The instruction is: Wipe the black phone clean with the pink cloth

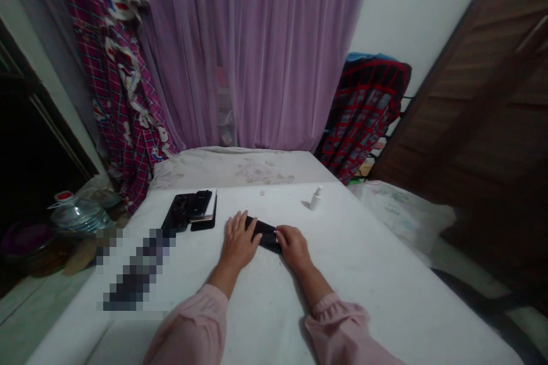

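On the white tabletop in front of me lies a flat black object [268, 234], shaped like a phone; my hands cover both its ends. My left hand [240, 242] rests on its left end, fingers stretched out and thumb along the near edge. At the right end, my right hand [294, 246] is closed with its fingertips pinched together against the object. A tiny pale bit shows at those fingertips, too small to name. Beyond my right hand stands a small white spray bottle [315, 199].
Left of my hands, several phones [201, 203] and dark flat pieces lie stacked on the white table [342, 274]. A blurred-out patch [137, 274] covers something nearer. A tiny square [262, 193] lies farther back. Purple curtains [274, 57] hang behind; a large water bottle [77, 214] stands left.
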Action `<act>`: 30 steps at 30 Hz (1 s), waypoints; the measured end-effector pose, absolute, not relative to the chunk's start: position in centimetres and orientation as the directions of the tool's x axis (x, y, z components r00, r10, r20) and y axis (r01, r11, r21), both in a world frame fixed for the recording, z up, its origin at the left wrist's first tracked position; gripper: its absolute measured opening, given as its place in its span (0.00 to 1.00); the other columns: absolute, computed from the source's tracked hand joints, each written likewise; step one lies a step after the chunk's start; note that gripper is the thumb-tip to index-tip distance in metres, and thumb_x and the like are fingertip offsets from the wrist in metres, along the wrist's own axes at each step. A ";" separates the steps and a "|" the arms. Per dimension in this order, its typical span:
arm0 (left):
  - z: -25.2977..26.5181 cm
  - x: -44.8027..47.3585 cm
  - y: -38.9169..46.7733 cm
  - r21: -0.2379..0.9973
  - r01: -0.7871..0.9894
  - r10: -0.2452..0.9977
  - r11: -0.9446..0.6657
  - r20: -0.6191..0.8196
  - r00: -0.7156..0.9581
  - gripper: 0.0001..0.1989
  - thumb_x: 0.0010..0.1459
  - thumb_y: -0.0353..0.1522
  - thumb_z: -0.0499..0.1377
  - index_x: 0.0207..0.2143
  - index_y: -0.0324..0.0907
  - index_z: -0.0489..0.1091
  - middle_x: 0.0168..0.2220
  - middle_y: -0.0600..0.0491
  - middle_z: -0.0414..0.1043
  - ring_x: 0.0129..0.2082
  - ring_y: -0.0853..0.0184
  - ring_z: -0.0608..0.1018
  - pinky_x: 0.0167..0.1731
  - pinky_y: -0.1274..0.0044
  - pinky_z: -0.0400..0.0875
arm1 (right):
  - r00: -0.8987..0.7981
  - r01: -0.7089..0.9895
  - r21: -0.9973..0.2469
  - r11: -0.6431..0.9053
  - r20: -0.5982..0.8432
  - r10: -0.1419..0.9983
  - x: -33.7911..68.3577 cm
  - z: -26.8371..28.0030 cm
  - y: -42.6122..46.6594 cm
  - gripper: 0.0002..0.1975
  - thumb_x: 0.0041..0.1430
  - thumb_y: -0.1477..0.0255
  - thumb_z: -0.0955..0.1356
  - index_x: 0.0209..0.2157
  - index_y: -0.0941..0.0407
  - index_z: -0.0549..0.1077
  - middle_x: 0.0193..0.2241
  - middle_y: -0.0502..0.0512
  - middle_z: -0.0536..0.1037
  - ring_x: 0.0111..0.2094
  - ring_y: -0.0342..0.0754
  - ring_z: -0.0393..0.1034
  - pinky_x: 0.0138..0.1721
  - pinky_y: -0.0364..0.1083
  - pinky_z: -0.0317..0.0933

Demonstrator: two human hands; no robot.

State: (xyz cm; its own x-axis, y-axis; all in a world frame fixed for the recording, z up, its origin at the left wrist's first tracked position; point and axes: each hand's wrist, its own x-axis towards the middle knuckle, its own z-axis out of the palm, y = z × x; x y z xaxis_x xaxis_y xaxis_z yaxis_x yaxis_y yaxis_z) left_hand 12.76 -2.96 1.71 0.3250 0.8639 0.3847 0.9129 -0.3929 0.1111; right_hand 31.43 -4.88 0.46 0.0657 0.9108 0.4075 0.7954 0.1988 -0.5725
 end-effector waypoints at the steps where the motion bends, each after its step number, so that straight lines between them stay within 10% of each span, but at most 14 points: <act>1: 1.6 12.8 -3.3 0.110 0.917 0.861 -0.382 0.403 0.310 0.22 0.65 0.39 0.53 0.59 0.45 0.65 0.64 0.43 0.59 0.65 0.51 0.58 0.62 0.55 0.51 | 0.048 0.793 -0.571 0.215 0.410 0.911 31.4 0.6 -5.3 0.10 0.61 0.70 0.63 0.37 0.53 0.77 0.35 0.55 0.80 0.39 0.50 0.71 0.43 0.46 0.62; 9: 0.8 13.5 -5.4 0.167 0.955 0.867 -0.245 0.478 0.139 0.21 0.64 0.36 0.53 0.56 0.35 0.67 0.58 0.37 0.65 0.59 0.50 0.66 0.58 0.59 0.60 | -0.045 0.766 -0.558 0.319 0.448 0.893 30.9 1.0 -8.2 0.10 0.61 0.70 0.63 0.36 0.54 0.76 0.38 0.55 0.79 0.41 0.49 0.70 0.45 0.47 0.62; 18: 2.3 13.0 -4.2 0.217 0.953 0.969 -0.210 0.178 0.173 0.28 0.66 0.41 0.47 0.63 0.35 0.56 0.66 0.39 0.52 0.66 0.52 0.55 0.62 0.56 0.48 | -0.007 0.814 -0.523 0.254 0.428 0.904 29.5 1.4 -7.4 0.08 0.61 0.72 0.65 0.35 0.54 0.77 0.35 0.55 0.79 0.39 0.50 0.71 0.45 0.46 0.61; 30: 1.2 12.8 -5.0 0.176 0.982 0.962 -0.072 0.270 0.022 0.25 0.67 0.40 0.45 0.62 0.37 0.59 0.63 0.42 0.60 0.64 0.55 0.61 0.62 0.60 0.51 | -0.087 0.815 -0.454 0.359 0.517 0.851 28.5 0.4 -7.2 0.10 0.64 0.71 0.62 0.35 0.55 0.76 0.33 0.56 0.78 0.37 0.51 0.71 0.41 0.47 0.60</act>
